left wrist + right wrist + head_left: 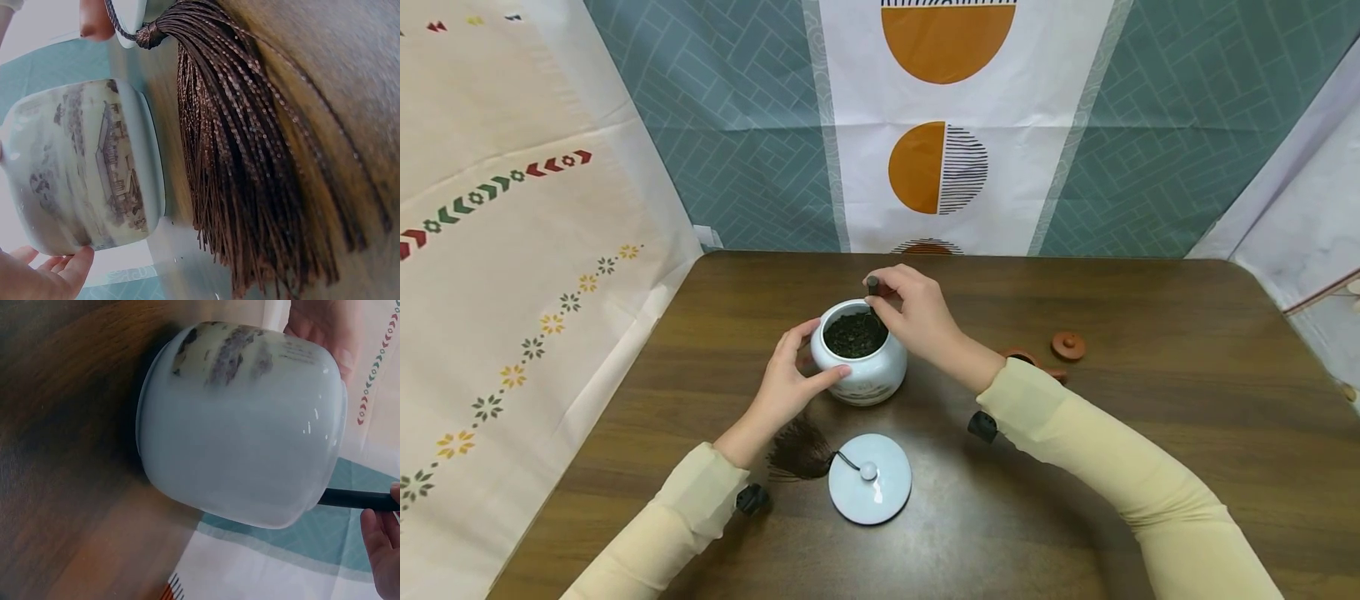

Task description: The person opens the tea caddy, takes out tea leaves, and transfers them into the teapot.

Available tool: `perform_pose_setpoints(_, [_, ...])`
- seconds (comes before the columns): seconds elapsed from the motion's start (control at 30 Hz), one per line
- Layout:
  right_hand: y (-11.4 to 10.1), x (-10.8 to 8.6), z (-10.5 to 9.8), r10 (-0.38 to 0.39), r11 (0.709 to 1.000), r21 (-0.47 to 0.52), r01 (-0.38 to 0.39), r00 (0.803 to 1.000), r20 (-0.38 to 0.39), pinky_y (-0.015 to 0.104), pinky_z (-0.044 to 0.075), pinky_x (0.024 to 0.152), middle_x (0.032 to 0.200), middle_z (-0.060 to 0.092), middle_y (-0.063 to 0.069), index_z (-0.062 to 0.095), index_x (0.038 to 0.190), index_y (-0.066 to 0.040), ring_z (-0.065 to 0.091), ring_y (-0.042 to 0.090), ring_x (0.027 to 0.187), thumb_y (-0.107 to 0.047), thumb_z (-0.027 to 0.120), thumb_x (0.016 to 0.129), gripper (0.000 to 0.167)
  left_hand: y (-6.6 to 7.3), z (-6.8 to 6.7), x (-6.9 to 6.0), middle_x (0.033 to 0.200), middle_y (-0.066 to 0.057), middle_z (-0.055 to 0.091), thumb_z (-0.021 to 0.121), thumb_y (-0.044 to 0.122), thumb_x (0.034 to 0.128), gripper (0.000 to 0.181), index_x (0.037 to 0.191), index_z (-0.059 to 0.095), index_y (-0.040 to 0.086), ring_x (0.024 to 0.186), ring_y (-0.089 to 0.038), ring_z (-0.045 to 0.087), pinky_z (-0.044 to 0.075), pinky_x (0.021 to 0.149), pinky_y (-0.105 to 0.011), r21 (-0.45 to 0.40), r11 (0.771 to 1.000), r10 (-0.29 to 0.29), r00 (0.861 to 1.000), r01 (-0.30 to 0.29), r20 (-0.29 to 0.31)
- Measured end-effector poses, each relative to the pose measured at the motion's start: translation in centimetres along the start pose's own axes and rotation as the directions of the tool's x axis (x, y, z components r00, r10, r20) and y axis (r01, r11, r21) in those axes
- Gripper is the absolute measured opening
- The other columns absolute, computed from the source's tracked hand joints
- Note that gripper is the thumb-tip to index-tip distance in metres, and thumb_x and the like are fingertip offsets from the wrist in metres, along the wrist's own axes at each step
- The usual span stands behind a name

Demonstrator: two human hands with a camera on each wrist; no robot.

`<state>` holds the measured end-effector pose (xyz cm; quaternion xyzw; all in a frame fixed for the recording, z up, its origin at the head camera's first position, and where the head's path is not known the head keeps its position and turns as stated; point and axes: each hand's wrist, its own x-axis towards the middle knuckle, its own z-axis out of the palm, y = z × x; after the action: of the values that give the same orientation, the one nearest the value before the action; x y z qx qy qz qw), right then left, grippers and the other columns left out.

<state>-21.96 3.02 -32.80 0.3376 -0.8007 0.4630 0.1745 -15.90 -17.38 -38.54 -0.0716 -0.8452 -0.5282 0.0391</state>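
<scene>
A white porcelain jar with a painted landscape stands on the table, full of dark, dry tea leaves. My left hand grips it by the left side, thumb over the front shoulder and fingers along the far side. Over the jar's right rim, my right hand pinches the dark handle of a slim utensil between thumb and fingers. The utensil's lower end is inside the jar, so its form cannot be made out. In the left wrist view the jar's painted side shows plainly.
In front of the jar lies its round white lid, with a dark brown tassel looped to the knob. A reddish-brown clay teapot is partly hidden behind my right forearm. Beside it is a small clay lid.
</scene>
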Motion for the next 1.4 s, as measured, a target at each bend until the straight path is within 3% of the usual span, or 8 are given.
perform_pose_setpoints(0.17, [0.3,0.0,0.3,-0.002,1.000,-0.031,0.002,1.000,0.003,0.028,0.057,0.074,0.092,0.063,0.015,0.066,0.100,0.003,0.062,0.022,0.083,0.001,0.066,0.085,0.014,-0.1,0.1,0.1,0.139,-0.017,0.037,0.077,0.013,0.0799,0.075,0.141,0.035,0.002,0.128,-0.029,0.042,0.046,0.101,-0.044,0.000,1.000,0.006,1.000,-0.006,0.002])
perform_pose_setpoints(0.5, [0.7,0.0,0.9,0.091,0.991,-0.103,-0.089,0.996,0.015,0.031,0.055,0.070,0.087,0.065,0.014,0.067,0.097,0.002,0.062,0.022,0.079,-0.003,0.069,0.084,0.014,0.0,0.1,0.0,0.140,-0.017,0.036,0.078,0.012,0.0792,0.076,0.141,0.036,0.002,0.128,-0.030,0.041,0.045,0.102,-0.045,0.010,1.000,0.004,1.000,-0.003,-0.005])
perform_pose_setpoints(0.9, [1.3,0.6,0.9,0.184,0.982,-0.032,-0.183,0.983,0.002,0.030,0.057,0.071,0.083,0.070,0.014,0.069,0.091,0.002,0.067,0.022,0.075,-0.004,0.071,0.083,0.010,0.0,0.1,0.0,0.141,-0.017,0.036,0.078,0.013,0.0790,0.076,0.141,0.036,0.002,0.129,-0.029,0.040,0.044,0.103,-0.044,0.019,1.000,-0.007,1.000,0.008,-0.016])
perform_pose_setpoints(1.4, [1.3,0.7,0.3,0.195,0.979,-0.065,-0.191,0.979,0.057,0.032,0.056,0.070,0.079,0.070,0.009,0.069,0.086,-0.001,0.066,0.020,0.074,-0.005,0.068,0.085,0.004,-0.1,0.0,0.0,0.141,-0.016,0.037,0.078,0.016,0.0797,0.076,0.142,0.036,0.004,0.129,-0.029,0.040,0.043,0.104,-0.045,0.024,1.000,-0.005,1.000,0.005,-0.013])
